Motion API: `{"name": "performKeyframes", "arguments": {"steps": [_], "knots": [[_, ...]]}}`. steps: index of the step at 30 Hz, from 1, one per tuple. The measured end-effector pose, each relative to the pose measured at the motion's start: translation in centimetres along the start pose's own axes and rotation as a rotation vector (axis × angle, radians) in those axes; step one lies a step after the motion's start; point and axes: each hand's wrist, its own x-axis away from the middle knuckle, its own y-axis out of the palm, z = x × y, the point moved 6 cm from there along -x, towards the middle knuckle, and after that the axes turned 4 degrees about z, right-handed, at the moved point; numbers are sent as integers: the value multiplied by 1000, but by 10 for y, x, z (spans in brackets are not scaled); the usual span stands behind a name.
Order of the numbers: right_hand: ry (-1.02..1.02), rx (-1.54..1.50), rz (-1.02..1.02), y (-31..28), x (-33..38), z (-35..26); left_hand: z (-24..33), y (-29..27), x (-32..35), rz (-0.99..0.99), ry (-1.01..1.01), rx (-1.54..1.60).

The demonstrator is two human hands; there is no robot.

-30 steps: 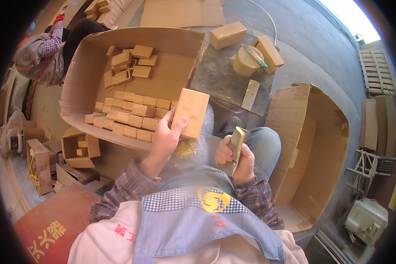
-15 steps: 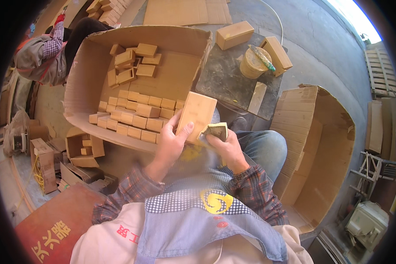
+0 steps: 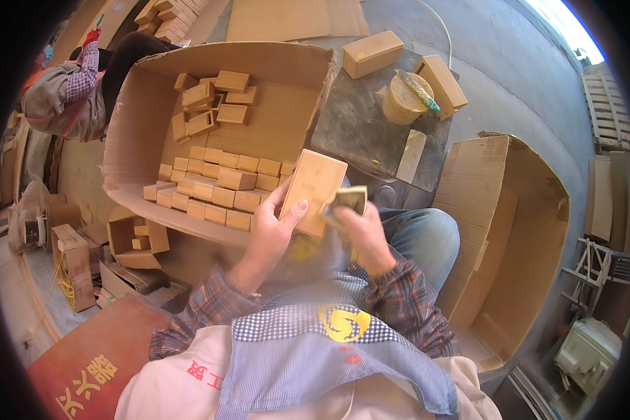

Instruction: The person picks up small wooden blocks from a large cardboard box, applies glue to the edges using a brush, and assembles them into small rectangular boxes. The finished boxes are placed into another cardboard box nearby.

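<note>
My left hand [image 3: 276, 220] grips a light wooden box [image 3: 315, 189] by its lower left part, thumb across its broad face. The box is tilted up in front of my lap. At its right edge, my right hand [image 3: 362, 231] is closed on a sanding sponge [image 3: 352, 199] with a dark grey face and a yellowish edge. The sponge is slightly blurred; whether it touches the box I cannot tell. Behind my left hand, a big open cardboard carton [image 3: 280, 98] holds rows of small wooden boxes [image 3: 210, 189] and a loose pile of them [image 3: 224, 98].
Right of the carton, a dark work surface [image 3: 350, 119] bears a round tub [image 3: 402, 98] with a green-tipped tool across it, and wooden boxes [image 3: 373, 54]. Another open carton [image 3: 518, 259] stands at my right. A person [image 3: 70, 101] sits at the far left; a red box [image 3: 98, 357] is near left.
My right hand with the sanding sponge has moved slightly right and up along the box edge, the sponge turning a little. The box and my left hand have barely shifted.
</note>
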Motion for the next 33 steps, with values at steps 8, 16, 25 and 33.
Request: {"name": "performKeyframes", "arguments": {"steps": [8,16,25,33], "knots": [[-16,84,-246,14,38,38,-2,-1,-1,33,-27,48],[-192,-453,133,-52,37,22,-4,1,1,25,-19,33],[-758,439,106,-4,48,3,1,4,2,9,-12,68],[-388,29,122,-16,36,21,2,4,2,24,3,51]]}}
